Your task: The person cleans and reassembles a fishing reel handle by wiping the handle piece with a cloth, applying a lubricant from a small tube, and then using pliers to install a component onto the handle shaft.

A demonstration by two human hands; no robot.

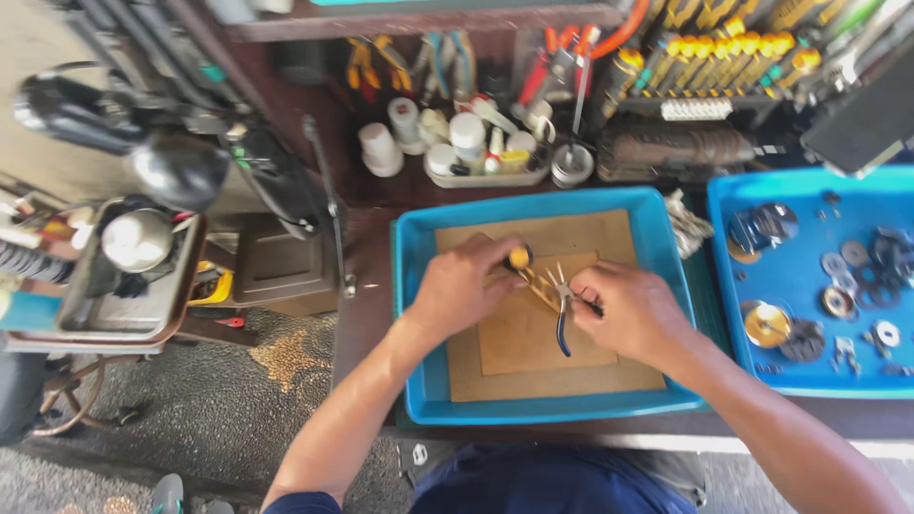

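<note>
Brass toothed part [541,283]: small, comb-like, gold-coloured, held over the middle of the blue tray [419,286], between my two hands. I see it just above the brown board [533,352] that lines the tray floor.

Left hand [464,283]: fingers closed round the yellow-capped end [519,257] of the part, knuckles up, resting over the board's left half.

Right hand [630,309]: fingers clamped on the pliers [564,324], whose blue handles hang down toward me; the nose of the pliers meets the toothed part. I cannot tell whether the nose bites it or only touches it.

Second blue tray [809,276]: just right of the first, on the same surface, holding loose round metal discs, washers and small dark parts, well apart from both hands.

Crumpled grey cloth [687,227]: wedged between the two trays at the far edge.

White shallow dish [486,171]: beyond the first tray, filled with small white bottles and pots.

Tool rack [724,57]: at the back wall, a row of yellow-handled screwdrivers, with pliers of orange and blue grips hanging to its left.

Metal tray [124,314]: far left, on a stand, carrying a round silvery cap.
</note>
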